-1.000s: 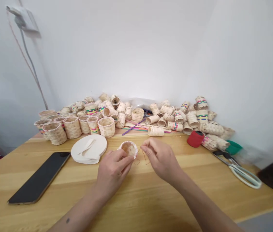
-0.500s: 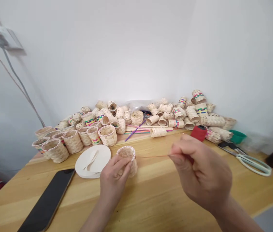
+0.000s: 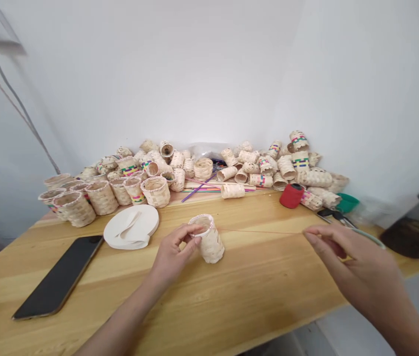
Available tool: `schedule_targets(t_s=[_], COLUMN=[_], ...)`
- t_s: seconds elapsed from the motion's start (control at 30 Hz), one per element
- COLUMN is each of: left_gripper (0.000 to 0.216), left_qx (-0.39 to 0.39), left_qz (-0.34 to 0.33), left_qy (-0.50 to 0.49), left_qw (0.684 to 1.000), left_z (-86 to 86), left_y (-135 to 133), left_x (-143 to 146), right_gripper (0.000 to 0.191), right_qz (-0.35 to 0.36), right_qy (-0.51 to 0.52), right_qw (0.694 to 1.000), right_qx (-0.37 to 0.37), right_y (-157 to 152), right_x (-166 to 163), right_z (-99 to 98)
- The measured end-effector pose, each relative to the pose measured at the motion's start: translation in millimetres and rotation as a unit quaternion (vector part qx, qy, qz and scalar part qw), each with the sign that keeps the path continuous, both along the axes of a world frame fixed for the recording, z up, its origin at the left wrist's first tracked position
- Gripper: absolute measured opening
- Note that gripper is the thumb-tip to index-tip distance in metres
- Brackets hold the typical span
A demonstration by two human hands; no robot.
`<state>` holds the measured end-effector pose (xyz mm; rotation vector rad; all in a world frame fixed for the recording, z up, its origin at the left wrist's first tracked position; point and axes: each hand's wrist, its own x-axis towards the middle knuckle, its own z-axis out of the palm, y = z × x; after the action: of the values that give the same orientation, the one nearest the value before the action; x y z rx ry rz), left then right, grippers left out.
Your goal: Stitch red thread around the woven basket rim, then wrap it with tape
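Note:
A small woven basket [image 3: 212, 244] stands slightly tilted on the wooden table, its rim bound with reddish thread. My left hand [image 3: 175, 247] pinches the near left side of that rim, thumb outside and fingers over the edge. From the rim a thin red thread [image 3: 261, 231] runs taut to the right. My right hand [image 3: 353, 257] has its end pinched between thumb and forefinger, above the table's right part. Whether a needle is in those fingers is too small to tell. A red thread spool [image 3: 291, 196] stands beyond the right hand.
Finished-rim baskets [image 3: 101, 198] stand in a group at left. Several more woven baskets [image 3: 248, 157] are heaped along the wall. A white ribbon roll [image 3: 131, 227] and a black phone [image 3: 59, 277] lie left of my hands. Scissors [image 3: 368, 237] lie partly hidden behind my right hand.
My right hand has moved right, away from the basket, drawing the thread out longer. The basket has turned and shifted slightly right in my left hand. The camera view has also shifted.

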<state>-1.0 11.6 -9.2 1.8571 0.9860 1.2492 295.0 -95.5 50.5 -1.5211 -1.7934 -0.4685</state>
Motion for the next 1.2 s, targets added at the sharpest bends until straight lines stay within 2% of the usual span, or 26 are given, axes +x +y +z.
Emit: schedule_targets(t_s=[0.07, 0.13, 0.23, 0.33, 0.43, 0.5, 0.67, 0.93, 1.2], left_gripper=[0.021, 0.021, 0.019, 0.015, 0.013, 0.013, 0.013, 0.012, 0.013], left_qx=[-0.013, -0.030, -0.030, 0.006, 0.038, 0.044, 0.035, 0.016, 0.008], left_qz=[0.002, 0.008, 0.008, 0.001, -0.007, -0.012, -0.018, -0.025, -0.030], left_qy=[0.005, 0.006, 0.014, 0.040, 0.057, 0.052, 0.037, 0.030, 0.035], left_qw=[1.000, 1.000, 0.999, 0.999, 0.998, 0.998, 0.999, 0.999, 0.999], left_z=[-0.3, -0.1, 1.6, 5.2, 9.0, 10.6, 12.0, 12.2, 10.8], left_y=[-1.6, -3.4, -5.9, -7.7, -9.5, -10.6, -11.1, -9.7, -10.0], left_x=[1.0, 1.3, 0.6, 0.4, 1.9, 2.9, 2.4, 2.0, 0.9], right_gripper=[0.029, 0.033, 0.026, 0.019, 0.015, 0.015, 0.012, 0.016, 0.016], right_qz=[-0.028, -0.020, 0.056, 0.157, 0.229, 0.248, 0.212, 0.236, 0.217], right_qy=[0.051, 0.110, 0.156, 0.183, 0.214, 0.212, 0.186, 0.211, 0.206], right_qw=[0.997, 0.988, 0.972, 0.949, 0.927, 0.927, 0.953, 0.939, 0.942], right_qx=[-0.054, -0.102, -0.166, -0.203, -0.204, -0.182, -0.113, -0.136, -0.153], right_y=[-1.6, -2.2, 1.9, 14.0, 29.5, 38.3, 50.4, 55.5, 56.6], right_x=[3.2, -6.0, -35.7, -68.0, -91.3, -101.5, -112.8, -113.2, -115.4], right_z=[-9.7, -17.0, -22.5, -25.9, -31.8, -36.7, -46.0, -54.7, -54.3])
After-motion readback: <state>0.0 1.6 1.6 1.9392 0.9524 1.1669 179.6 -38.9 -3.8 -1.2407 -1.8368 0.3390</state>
